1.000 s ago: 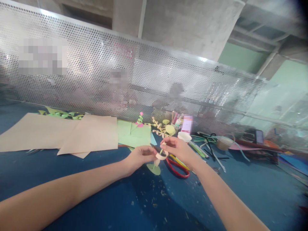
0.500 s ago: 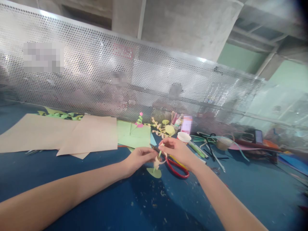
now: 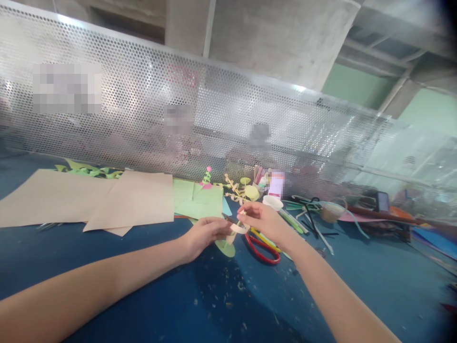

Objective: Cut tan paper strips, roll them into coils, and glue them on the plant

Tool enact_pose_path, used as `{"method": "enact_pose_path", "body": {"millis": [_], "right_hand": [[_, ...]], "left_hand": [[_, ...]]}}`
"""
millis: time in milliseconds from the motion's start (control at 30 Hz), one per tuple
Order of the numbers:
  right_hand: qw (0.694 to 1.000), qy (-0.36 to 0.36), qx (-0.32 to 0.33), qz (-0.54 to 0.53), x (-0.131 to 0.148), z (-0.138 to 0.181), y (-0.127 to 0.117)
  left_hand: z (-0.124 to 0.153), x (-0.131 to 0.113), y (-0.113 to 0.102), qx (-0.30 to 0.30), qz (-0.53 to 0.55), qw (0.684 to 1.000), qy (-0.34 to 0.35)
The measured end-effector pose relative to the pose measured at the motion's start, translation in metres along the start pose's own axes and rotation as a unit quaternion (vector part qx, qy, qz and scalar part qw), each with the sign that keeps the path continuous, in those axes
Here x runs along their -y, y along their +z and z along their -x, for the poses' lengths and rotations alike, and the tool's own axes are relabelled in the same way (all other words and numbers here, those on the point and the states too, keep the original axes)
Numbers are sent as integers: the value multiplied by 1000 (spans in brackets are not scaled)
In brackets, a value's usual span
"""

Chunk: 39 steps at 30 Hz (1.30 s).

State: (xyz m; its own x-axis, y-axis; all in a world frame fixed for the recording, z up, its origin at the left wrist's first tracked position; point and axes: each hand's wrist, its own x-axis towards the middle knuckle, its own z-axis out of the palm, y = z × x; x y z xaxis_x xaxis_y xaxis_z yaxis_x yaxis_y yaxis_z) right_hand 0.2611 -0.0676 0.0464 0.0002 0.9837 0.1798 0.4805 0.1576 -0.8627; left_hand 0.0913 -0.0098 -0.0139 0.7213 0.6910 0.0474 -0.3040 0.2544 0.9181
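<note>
Shifted slightly up and to the left since half a second ago: the green disc (image 3: 225, 248) at the foot of the paper piece (image 3: 240, 230), while the left hand (image 3: 205, 238) and right hand (image 3: 264, 221) are nearly where they were. From where I stand, going left to right, tan sheets (image 3: 132, 200) overlap on the blue table (image 3: 157, 305), with green paper strips (image 3: 85, 167) behind them. Next comes a light green sheet (image 3: 210, 205), a pink-and-green paper ornament (image 3: 207, 180) showing at its far edge. Left hand: thumb and fingers pinched on the paper piece — the exact point of hold I cannot tell. Paper piece: located between the two hands, tilted, with a pale strip (image 3: 243, 231) curling around it. Yellow paper pieces (image 3: 252, 192) lie beyond. Red-handled scissors (image 3: 277, 260) rest just beside the paper piece, partly hidden by the right hand, whose fingertips are closed on the piece's top end. Further right — a white cup (image 3: 273, 203), green markers (image 3: 293, 220) near it, then a phone (image 3: 383, 202), and a blue sheet (image 3: 433, 242) at the table's far right.
</note>
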Motion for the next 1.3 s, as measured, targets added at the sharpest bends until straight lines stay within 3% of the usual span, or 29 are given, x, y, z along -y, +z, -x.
{"method": "enact_pose_path", "body": {"millis": [400, 967, 1200, 1300], "right_hand": [[1000, -7, -5, 7, -4, -1, -4], [1000, -9, -5, 17, -5, -1, 1], [987, 77, -7, -142, 5, 1, 5], [983, 96, -19, -159, 5, 1, 5]], "left_hand": [[0, 3, -4, -23, -107, 994, 31], [2, 3, 2, 15, -124, 991, 50], [1, 3, 0, 14, -121, 991, 54], [1, 2, 0, 8, -124, 990, 63]]}}
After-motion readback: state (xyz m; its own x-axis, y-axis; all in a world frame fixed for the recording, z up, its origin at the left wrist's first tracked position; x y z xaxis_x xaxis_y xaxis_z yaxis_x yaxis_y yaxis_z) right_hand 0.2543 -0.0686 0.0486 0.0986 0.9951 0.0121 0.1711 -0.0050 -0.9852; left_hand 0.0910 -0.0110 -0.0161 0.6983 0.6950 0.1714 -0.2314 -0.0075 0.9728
